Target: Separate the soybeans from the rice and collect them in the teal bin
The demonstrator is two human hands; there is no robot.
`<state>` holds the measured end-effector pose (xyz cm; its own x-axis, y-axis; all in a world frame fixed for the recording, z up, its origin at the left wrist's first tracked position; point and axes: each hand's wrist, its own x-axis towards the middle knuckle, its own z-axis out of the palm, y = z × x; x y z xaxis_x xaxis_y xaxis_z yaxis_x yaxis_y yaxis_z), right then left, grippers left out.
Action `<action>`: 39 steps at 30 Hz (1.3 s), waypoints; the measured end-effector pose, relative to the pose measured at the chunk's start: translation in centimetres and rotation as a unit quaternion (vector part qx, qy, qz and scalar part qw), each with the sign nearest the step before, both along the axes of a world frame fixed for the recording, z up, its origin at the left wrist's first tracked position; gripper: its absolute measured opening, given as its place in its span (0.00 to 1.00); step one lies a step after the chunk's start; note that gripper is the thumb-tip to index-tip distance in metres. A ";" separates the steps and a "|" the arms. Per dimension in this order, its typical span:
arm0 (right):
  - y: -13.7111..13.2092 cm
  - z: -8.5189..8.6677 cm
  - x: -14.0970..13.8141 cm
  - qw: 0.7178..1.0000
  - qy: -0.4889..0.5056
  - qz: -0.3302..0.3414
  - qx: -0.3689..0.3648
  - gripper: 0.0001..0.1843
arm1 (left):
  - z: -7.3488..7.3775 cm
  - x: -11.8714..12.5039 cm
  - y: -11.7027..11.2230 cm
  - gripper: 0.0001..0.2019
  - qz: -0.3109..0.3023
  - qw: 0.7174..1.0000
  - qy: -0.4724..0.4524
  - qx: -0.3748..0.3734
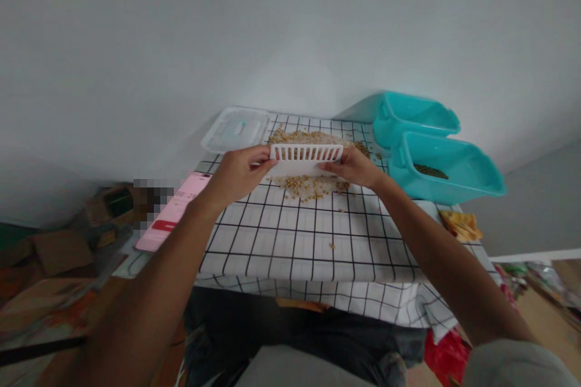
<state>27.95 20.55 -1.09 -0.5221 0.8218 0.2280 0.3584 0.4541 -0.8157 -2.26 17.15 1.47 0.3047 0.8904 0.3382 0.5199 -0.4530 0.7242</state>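
Both hands grip a white slotted plastic panel [297, 167] by its two ends, above the table. My left hand [245, 170] pinches the left end, thumb at the front. My right hand [354, 166] has the right end in the same way. Beneath and behind the panel lies a spread of small yellowish beans or grains [304, 186], partly hidden by it. Darker greenish grains [362, 148] lie at the right of the spread, behind my right hand.
Two turquoise bins [472, 169] stand at the right; the nearer holds dark green grains [431, 171]. A yellow cloth [460, 225] lies beside them. A clear plastic lid or tray [236, 129] sits at the back left. A pink phone [175, 208] lies on the left edge of the checkered tablecloth [272, 248].
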 end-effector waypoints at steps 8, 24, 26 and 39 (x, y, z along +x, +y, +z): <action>0.5 0.5 1.5 0.999 0.018 -0.045 0.007 0.17 | 0.7 1.7 3.0 0.09 -0.033 0.999 -0.009 -0.007; -0.2 -0.2 3.1 0.998 0.040 -0.050 -0.003 0.20 | 0.1 3.1 3.7 0.10 -0.082 0.996 -0.033 -0.021; -0.1 -0.2 3.1 0.998 0.039 -0.049 0.000 0.19 | 0.0 3.1 3.7 0.09 -0.088 0.995 -0.037 -0.023; -0.6 -0.3 3.3 0.999 0.009 -0.049 -0.002 0.20 | -0.8 3.1 2.8 0.11 -0.080 0.995 -0.037 -0.042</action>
<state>31.25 19.98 -1.37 -0.4351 0.8696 0.2334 0.3866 0.4145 -0.8238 0.82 19.99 0.69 0.4211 0.8587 0.2921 0.3894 -0.4620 0.7968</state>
